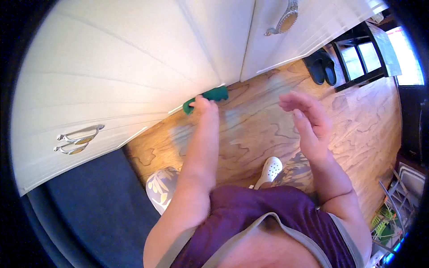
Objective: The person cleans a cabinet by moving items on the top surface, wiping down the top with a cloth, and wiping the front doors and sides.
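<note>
My left hand [204,105] reaches down to the bottom edge of a white cabinet [134,49]. Its fingers grip a dark green cloth [217,94], which lies along that lower edge just above the wood floor. Part of the cloth is hidden behind the fingers. Away to the right, my right hand [308,117] is raised over the floor with nothing in it, its fingers slightly curved and the thumb apart.
Ornate metal handles [78,142] stick out from the cabinet. A dark blue padded piece [98,201] lies at lower left. Black slippers [322,67] sit beside a black shelf [364,58]. A metal rack [400,201] stands at the right edge.
</note>
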Motion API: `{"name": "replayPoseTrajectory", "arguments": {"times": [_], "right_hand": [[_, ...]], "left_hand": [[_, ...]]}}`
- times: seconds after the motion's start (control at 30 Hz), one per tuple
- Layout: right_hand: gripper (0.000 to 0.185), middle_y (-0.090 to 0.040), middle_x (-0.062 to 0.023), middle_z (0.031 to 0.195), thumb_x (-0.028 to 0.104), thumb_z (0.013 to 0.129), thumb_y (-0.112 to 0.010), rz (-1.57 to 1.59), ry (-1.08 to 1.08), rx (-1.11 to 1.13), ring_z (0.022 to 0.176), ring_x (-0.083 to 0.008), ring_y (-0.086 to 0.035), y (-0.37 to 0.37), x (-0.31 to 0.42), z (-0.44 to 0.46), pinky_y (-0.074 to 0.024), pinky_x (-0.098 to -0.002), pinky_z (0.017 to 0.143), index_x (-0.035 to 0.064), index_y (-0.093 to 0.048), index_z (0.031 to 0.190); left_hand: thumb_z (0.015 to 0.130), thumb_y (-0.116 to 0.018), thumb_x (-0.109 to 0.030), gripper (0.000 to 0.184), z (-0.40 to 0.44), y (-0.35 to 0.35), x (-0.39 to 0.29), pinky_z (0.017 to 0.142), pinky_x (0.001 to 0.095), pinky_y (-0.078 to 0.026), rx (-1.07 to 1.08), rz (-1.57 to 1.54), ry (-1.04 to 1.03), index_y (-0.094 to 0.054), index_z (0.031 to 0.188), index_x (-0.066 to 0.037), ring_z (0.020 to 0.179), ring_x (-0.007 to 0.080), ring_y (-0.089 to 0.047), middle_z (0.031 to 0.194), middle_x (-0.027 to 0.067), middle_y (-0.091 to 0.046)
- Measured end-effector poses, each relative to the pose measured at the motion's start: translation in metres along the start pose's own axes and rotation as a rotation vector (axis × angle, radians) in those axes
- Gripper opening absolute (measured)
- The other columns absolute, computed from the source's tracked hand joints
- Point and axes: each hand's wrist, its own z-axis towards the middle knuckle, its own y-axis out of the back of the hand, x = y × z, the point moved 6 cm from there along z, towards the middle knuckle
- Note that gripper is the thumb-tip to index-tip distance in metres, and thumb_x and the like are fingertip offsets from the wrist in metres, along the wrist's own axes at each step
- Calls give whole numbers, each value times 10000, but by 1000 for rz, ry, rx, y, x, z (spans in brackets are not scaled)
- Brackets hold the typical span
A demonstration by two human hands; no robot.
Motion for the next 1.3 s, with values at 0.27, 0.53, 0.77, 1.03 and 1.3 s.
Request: {"name": "replayPoseTrajectory", "arguments": {"times": [0.27,0.53,0.77,1.03,1.3], "right_hand": [[325,-588,-124,1145,-17,905,-482,13,46,7,1043,-184,-572,-7,3,0,-451,-308,912,-43,-508,1228],[323,-623,-111,1105,7,896,-525,51,-13,-12,996,-168,-595,-18,-17,10,-466,-299,882,-17,-528,1218],[293,-632,-101,1085,16,908,-523,108,-13,-47,975,-157,-606,-10,-30,14,-476,-277,863,-19,-540,1199],[267,-636,-101,1066,15,907,-532,136,-55,-3,965,-148,-606,-22,-31,29,-474,-267,863,-23,-556,1170],[249,-640,-89,1053,33,917,-537,267,-29,-14,962,-136,-598,-41,-31,37,-466,-263,865,-13,-565,1159]], "left_hand": [[872,-475,-56,666,-23,-43,100,915,520,-434,333,25,291,-115,1425,-143,1130,304,-498,1323,141,-440],[790,-690,-137,234,-31,-68,95,843,323,-509,779,132,403,-624,987,-29,869,192,-645,917,79,-689],[859,-438,-31,281,-76,-63,7,983,400,-437,183,-165,699,-532,1118,22,1074,301,-551,1112,185,-595],[873,-433,-34,283,-151,-96,-93,977,417,-428,393,-244,695,-448,1128,87,1070,311,-527,1163,199,-541],[904,-507,-36,266,-355,-160,-286,979,378,-419,1126,-192,116,-489,1169,-56,1105,220,-530,1197,109,-549]]}}
